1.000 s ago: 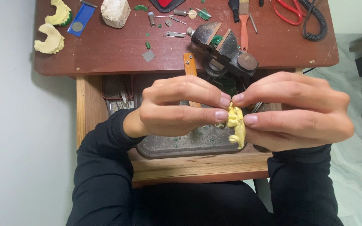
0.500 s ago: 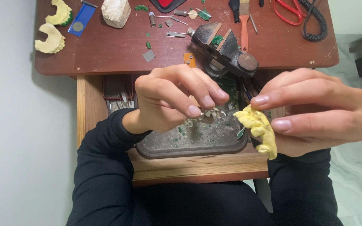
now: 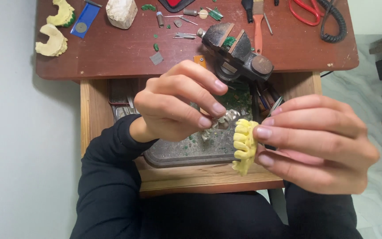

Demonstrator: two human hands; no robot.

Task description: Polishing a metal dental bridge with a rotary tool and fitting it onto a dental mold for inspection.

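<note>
My right hand (image 3: 317, 141) grips a yellow dental cast of a row of teeth (image 3: 244, 145) by its right side, held on edge above the open drawer. My left hand (image 3: 177, 104) pinches a small silver metal piece (image 3: 227, 117) between thumb and fingertips, just left of and above the cast, a short gap apart from it. Both sleeves are black.
A dark metal tray (image 3: 186, 152) with green crumbs lies in the open wooden drawer (image 3: 91, 110). On the red-brown desk (image 3: 111, 53) stand a small bench vise (image 3: 239, 48), two yellow casts (image 3: 51, 40), a blue card (image 3: 85, 20), a white stone lump (image 3: 121, 11), red scissors (image 3: 308, 11) and a coiled black cord (image 3: 334, 22).
The hands, joined on the cast a second ago, have drawn apart. My left hand now holds the metal piece clear of the cast; my right hand turned the cast on edge.
</note>
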